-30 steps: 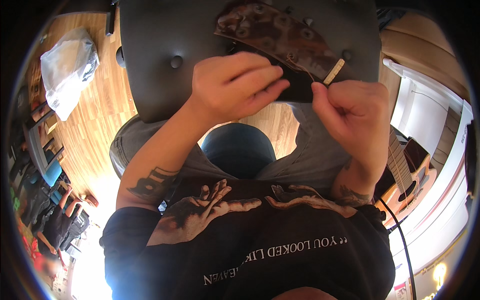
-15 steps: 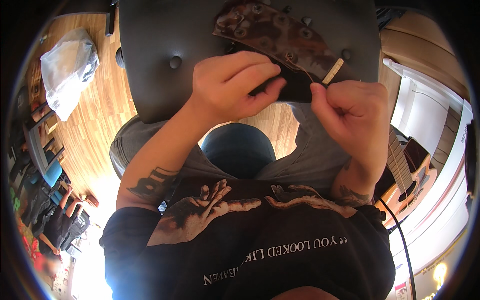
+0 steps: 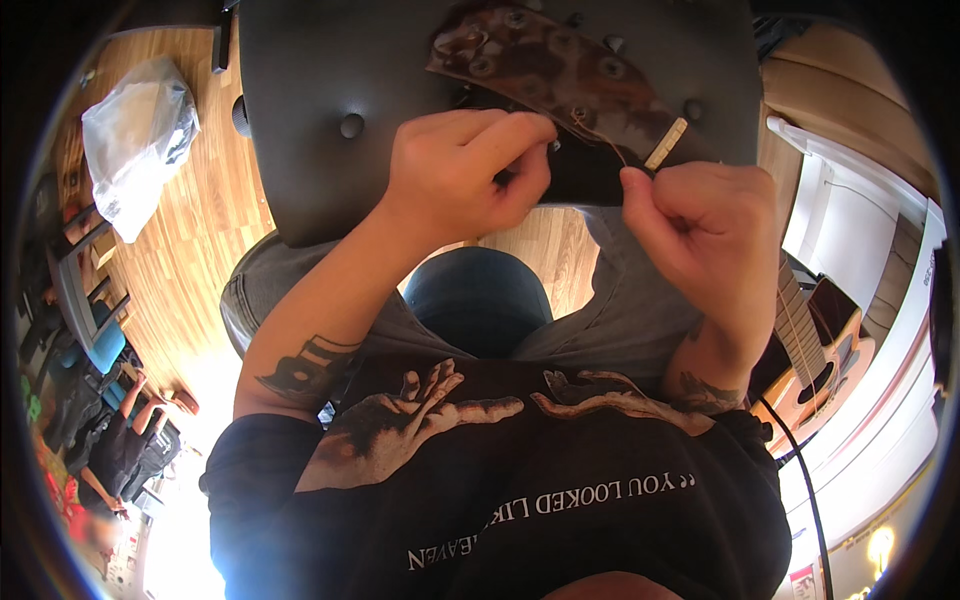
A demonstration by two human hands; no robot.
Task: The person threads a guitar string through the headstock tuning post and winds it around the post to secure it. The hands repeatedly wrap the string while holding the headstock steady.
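Observation:
A glossy brown guitar headstock (image 3: 545, 65) with several metal tuning posts lies on a black buttoned seat. Its pale nut (image 3: 667, 143) stands at the right end. My left hand (image 3: 470, 170) is closed at the headstock's near edge, thumb and forefinger pinched by a shiny tuning peg (image 3: 556, 146) that is mostly hidden. Thumb and curled fingers of my right hand (image 3: 705, 215) grip a thin copper-coloured guitar string (image 3: 612, 148) close to the nut. The string runs from there to a near-side post, where it loops loosely. The neck beyond the nut is hidden behind my right hand.
The black padded seat (image 3: 310, 60) carries the headstock before my knees. A round dark stool (image 3: 478, 300) shows between my legs. An acoustic guitar (image 3: 815, 370) leans at the right beside a black cable (image 3: 800, 455). A clear plastic bag (image 3: 140, 135) lies on the wooden floor.
The fingers of my left hand have closed from a loose curl into a pinch, and the hand has turned slightly. My right hand keeps its grip on the string in the same place.

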